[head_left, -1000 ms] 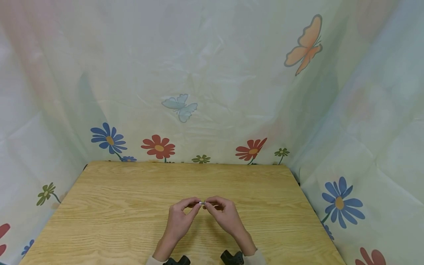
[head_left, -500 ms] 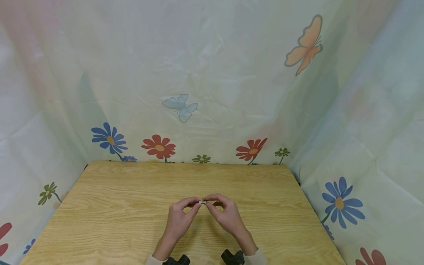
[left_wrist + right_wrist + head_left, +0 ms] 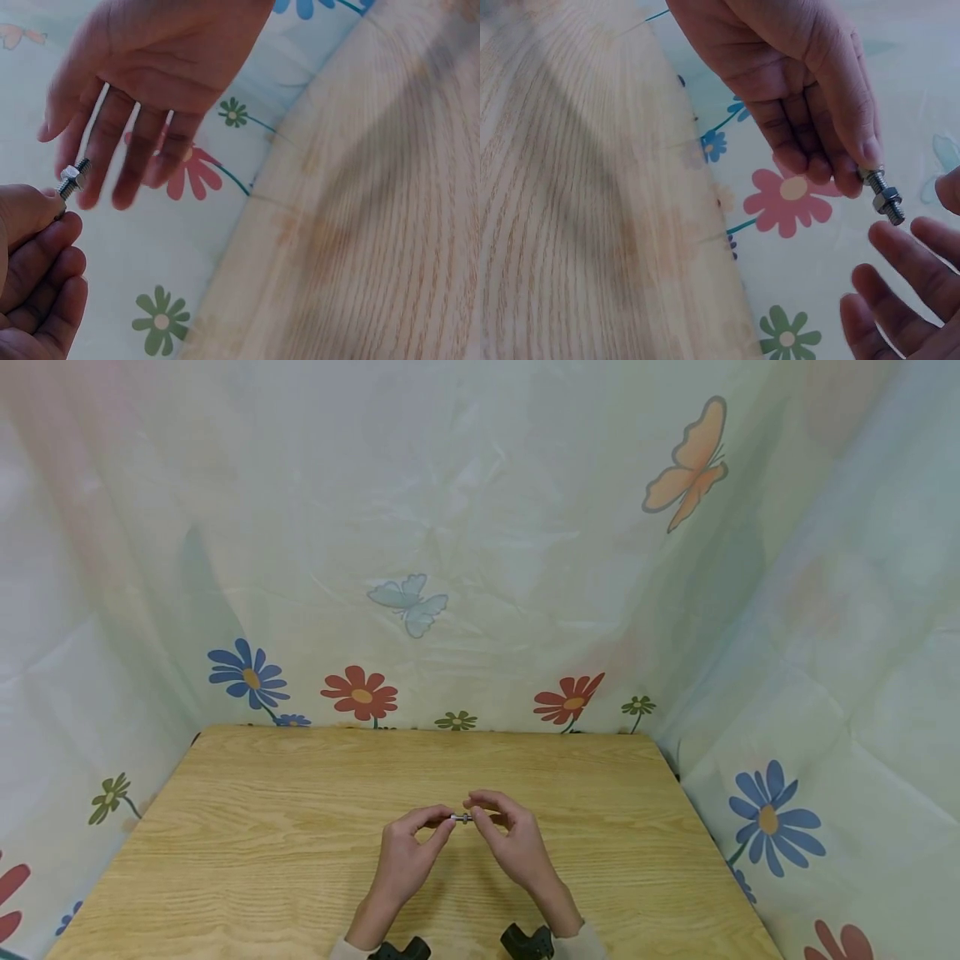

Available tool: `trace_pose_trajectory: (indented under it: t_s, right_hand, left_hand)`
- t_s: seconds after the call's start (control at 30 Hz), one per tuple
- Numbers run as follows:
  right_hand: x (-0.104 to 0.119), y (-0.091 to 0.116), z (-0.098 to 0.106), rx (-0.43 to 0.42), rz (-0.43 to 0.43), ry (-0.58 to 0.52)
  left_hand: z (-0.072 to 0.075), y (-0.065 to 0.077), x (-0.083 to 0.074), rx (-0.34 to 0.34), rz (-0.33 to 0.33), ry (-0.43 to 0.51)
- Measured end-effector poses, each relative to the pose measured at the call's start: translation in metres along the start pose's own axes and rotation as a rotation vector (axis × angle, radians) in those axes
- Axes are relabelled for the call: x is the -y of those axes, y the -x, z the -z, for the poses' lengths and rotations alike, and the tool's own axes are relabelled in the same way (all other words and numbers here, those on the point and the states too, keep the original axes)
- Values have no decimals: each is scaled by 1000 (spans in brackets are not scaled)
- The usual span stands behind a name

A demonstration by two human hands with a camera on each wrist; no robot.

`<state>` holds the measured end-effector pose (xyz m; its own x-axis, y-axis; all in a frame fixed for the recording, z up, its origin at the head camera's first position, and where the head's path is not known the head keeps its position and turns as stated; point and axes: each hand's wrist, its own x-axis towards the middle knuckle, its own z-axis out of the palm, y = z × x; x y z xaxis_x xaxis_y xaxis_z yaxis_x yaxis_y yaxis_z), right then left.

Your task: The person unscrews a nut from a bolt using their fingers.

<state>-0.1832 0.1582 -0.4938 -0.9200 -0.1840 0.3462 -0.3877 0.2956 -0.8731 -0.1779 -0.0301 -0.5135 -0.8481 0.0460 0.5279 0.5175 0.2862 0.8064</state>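
Observation:
My left hand (image 3: 405, 856) pinches a silver bolt (image 3: 877, 181) by its head end between thumb and fingers, over the table's middle. The head is hidden in the grip. A hex nut (image 3: 887, 199) sits partway along the thread, with a bit of threaded tip showing beyond it. The bolt points to the right in the head view. My right hand (image 3: 517, 852) hovers beside that tip, thumb and fingers parted. In the left wrist view its fingers (image 3: 142, 161) are spread and hold nothing.
Beneath both hands lies a wood-grain table (image 3: 300, 777). Behind it and along both sides hangs a pale curtain (image 3: 480, 527) printed with flowers and butterflies. Black wrist cameras (image 3: 527, 942) sit at the cuffs.
My right thumb and fingers have come off the nut and spread apart, the hand shifting slightly right and away. More of the bolt and nut shows. The left hand keeps its pinch in place.

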Motion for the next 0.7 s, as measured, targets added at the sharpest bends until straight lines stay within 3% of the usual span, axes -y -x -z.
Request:
trace_pose_trajectory:
  t_s: [0.27, 0.7]
  right_hand:
    - [-3, 0, -1, 26, -136, -6]
    - [-4, 0, -2, 98, -171, 9]
  left_hand:
    - [0, 0, -1, -9, -18, 17]
    - [-1, 1, -1, -2, -19, 10]
